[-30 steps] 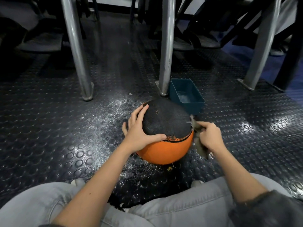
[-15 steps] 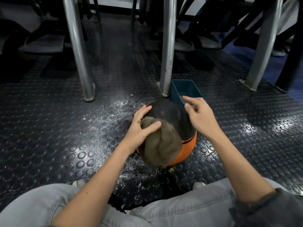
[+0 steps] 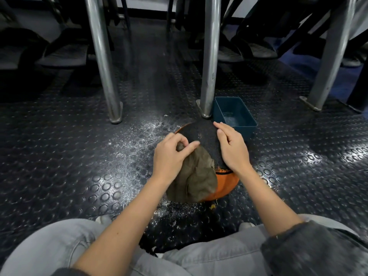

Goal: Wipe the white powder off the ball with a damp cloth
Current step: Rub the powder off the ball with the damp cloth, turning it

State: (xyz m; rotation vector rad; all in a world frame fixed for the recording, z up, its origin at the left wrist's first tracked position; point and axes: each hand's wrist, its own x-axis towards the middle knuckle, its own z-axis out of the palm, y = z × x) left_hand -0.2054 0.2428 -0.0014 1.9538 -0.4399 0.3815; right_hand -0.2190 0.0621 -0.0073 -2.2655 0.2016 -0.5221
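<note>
The ball (image 3: 202, 133) sat on the dark bumpy floor (image 3: 59, 156), right in front of the person's knees in grey trousers (image 3: 49, 250). Its top part was black and rough, and its bottom part was orange. The left hand (image 3: 171, 154) had its fingers curled and its thumb pinched over a brown cloth (image 3: 197, 176), holding it against the near left side of the ball. The rest of the cloth hung down over the front of the ball, almost to the floor. The right hand (image 3: 233, 148) lay flat on the right side of the ball, with its fingers straight and close together, holding nothing. White powder (image 3: 139, 136) was spread over the floor to the left of the ball, and a little more lay just in front of it. A blue tub (image 3: 249, 132) stood just behind the ball on the right, next to a shiny metal leg (image 3: 209, 66). Another metal leg (image 3: 101, 66) stood farther off to the left.
</note>
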